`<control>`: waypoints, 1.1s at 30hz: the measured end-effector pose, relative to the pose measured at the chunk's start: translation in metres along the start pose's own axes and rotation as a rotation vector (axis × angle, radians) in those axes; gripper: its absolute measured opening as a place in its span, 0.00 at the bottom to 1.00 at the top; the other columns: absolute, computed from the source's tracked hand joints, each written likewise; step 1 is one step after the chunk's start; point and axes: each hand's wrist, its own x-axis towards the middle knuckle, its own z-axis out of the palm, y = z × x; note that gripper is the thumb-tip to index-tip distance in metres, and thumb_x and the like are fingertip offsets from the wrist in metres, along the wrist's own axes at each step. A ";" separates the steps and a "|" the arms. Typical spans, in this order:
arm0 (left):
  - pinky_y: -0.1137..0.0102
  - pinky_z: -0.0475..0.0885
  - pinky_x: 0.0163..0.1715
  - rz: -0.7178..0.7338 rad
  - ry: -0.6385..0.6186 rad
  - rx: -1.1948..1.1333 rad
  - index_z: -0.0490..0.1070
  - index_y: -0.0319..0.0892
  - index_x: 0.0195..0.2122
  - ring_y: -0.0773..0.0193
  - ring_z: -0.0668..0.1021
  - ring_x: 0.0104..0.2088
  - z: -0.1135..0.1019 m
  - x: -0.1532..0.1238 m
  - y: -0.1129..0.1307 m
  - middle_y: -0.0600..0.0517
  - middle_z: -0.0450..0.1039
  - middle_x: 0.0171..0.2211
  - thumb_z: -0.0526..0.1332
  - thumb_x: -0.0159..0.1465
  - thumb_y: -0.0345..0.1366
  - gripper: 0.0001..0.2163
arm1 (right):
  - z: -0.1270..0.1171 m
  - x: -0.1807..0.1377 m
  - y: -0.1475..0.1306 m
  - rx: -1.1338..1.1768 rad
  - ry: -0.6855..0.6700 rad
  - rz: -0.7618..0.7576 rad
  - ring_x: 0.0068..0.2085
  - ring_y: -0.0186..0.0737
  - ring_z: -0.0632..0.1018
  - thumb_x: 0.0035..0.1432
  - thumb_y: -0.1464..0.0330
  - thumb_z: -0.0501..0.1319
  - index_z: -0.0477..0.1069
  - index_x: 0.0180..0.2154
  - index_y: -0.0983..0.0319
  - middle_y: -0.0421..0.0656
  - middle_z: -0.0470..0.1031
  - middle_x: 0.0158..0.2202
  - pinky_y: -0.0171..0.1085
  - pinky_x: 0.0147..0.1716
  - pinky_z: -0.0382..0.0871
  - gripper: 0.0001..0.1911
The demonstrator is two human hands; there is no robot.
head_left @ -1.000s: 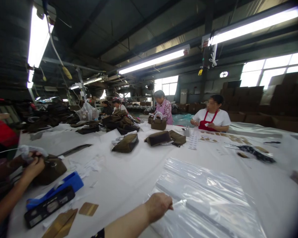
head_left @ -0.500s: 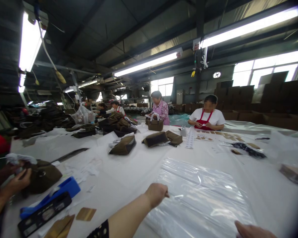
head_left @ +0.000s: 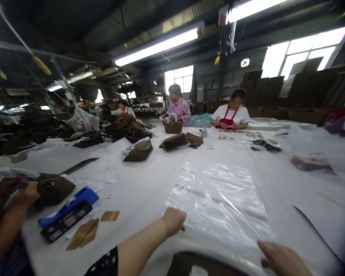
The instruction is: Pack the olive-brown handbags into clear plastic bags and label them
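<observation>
A clear plastic bag (head_left: pixel 218 195) lies flat and shiny on the white table. My left hand (head_left: pixel 174 222) is closed in a pinch on its near left edge. At its near right corner, my right hand (head_left: pixel 283 258) has thumb and fingers drawn together on the plastic; the exact grip is partly hidden. Below and between my hands, at the bottom edge of the view, part of a dark brown handbag (head_left: pixel 181 264) with a white piece on it shows; most of it is cut off.
A blue tape dispenser (head_left: pixel 89 193) and brown card pieces (head_left: pixel 84 234) lie left. Beside them another person's hand (head_left: pixel 27 193) handles an olive handbag (head_left: pixel 54 189). More handbags (head_left: pixel 139 150) stand farther back. Two people work across the table. A wrapped stack (head_left: pixel 312 163) lies right.
The view has tilted down and shifted. The dark brown handbag has come into sight at the bottom. Both my hands stay at the plastic bag's near edge.
</observation>
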 end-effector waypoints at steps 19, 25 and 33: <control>0.71 0.71 0.35 -0.468 0.662 -1.356 0.63 0.41 0.34 0.68 0.75 0.32 -0.009 -0.036 -0.014 0.51 0.70 0.33 0.54 0.63 0.44 0.11 | -0.061 -0.023 -0.056 1.089 0.648 0.640 0.35 0.36 0.74 0.53 0.48 0.53 0.63 0.40 0.56 0.39 0.71 0.35 0.42 0.34 0.72 0.20; 0.65 0.58 0.58 -0.178 0.372 -1.962 0.67 0.45 0.48 0.60 0.67 0.55 0.039 -0.073 -0.001 0.48 0.68 0.52 0.65 0.52 0.52 0.26 | -0.017 -0.060 -0.086 1.714 0.473 0.704 0.57 0.46 0.65 0.38 0.43 0.64 0.63 0.51 0.52 0.44 0.66 0.55 0.50 0.57 0.58 0.40; 0.55 0.49 0.61 -0.220 0.169 -1.906 0.63 0.42 0.55 0.50 0.63 0.58 0.079 -0.133 0.002 0.43 0.64 0.55 0.58 0.55 0.58 0.32 | 0.010 -0.127 -0.098 1.658 0.061 0.774 0.58 0.51 0.63 0.45 0.42 0.58 0.61 0.55 0.54 0.45 0.64 0.57 0.53 0.59 0.51 0.39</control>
